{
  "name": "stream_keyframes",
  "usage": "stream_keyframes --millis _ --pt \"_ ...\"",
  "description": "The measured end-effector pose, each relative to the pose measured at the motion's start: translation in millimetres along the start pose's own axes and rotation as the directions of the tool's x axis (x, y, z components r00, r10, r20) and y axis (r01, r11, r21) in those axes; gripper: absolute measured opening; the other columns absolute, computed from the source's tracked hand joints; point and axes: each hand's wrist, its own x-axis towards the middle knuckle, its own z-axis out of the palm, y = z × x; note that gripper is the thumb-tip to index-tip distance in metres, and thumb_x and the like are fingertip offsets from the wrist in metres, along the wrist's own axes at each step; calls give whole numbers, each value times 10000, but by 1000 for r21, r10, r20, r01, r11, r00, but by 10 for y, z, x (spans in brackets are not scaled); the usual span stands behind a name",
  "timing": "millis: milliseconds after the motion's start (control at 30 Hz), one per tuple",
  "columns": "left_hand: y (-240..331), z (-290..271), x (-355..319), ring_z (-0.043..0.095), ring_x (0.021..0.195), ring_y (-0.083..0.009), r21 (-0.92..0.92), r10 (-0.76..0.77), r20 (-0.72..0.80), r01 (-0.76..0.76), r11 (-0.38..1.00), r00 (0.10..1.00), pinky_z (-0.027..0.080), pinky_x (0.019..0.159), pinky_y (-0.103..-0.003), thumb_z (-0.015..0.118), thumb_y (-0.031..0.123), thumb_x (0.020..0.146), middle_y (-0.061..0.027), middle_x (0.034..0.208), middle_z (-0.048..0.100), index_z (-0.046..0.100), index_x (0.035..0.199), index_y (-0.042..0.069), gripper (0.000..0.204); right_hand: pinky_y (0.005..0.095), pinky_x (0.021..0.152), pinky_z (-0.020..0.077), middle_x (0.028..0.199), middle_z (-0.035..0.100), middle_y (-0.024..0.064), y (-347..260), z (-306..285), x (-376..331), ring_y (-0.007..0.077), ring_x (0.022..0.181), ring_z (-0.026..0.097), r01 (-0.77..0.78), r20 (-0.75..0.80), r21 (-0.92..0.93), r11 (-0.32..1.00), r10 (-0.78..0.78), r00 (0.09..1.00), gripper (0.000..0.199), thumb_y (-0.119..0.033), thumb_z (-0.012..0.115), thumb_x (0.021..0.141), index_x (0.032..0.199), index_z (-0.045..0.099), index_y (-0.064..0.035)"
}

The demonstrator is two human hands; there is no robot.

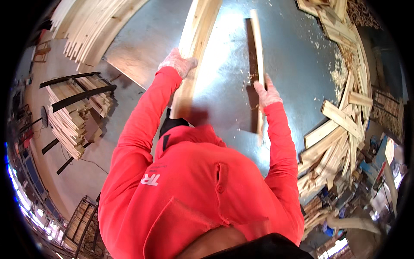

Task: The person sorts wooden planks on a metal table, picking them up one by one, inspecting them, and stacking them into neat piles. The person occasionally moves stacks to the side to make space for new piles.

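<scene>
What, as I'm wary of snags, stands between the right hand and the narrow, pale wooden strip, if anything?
Nothing visible: the right hand straddles the narrow, pale wooden strip, thumb at its left side, fingers at its right. The heap of pale wood shavings lies farther right, clear of both.

Strip [258, 41] right of board [199, 34], offcuts [343, 120] along table [297, 64] right, plank stack [67, 118] left

The person wears a red long-sleeved shirt [194, 172] with folded collar [177, 220], round button [220, 189] and white chest lettering [150, 179].
</scene>
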Motion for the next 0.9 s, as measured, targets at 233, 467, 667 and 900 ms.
stream_keyframes --millis 233,467,667,900 --pt "546 -166 -936 451 1318 -390 364 5 72 -31 931 997 382 1087 -401 723 497 756 -280 1486 353 49 1541 20 1140 438 943 461 1079 653 252 -1199 1303 536 406 1059 613 393 -3 227 891 -403 915 499 -442 423 965 1181 586 -23" --pt "-431 -220 -358 617 1129 -272 -921 344 160 14 389 925 500 968 -397 714 242 832 -200 1320 569 371 1446 -19 750 355 796 533 981 654 96 -1200 1423 294 217 911 637 -156 276 938 310 -395 876 393 -389 581 954 1169 588 -60" --pt "-1097 -578 62 687 934 -288 -486 371 182 -245 839 910 534 841 -395 685 291 851 -139 1055 704 544 1333 141 524 346 937 493 1286 573 142 -2206 2076 39 246 1126 582 -81 131 989 127 -453 882 707 -386 605 958 1476 294 -18" --pt "-1854 -2443 35 652 877 -311 754 480 -202 -178 633 854 532 776 -373 633 319 882 -125 1053 683 688 1099 95 317 378 1066 379 1400 460 307 -3764 2730 -212 411 1276 488 374 272 295 879 -453 849 932 -466 630 890 1513 151 36"
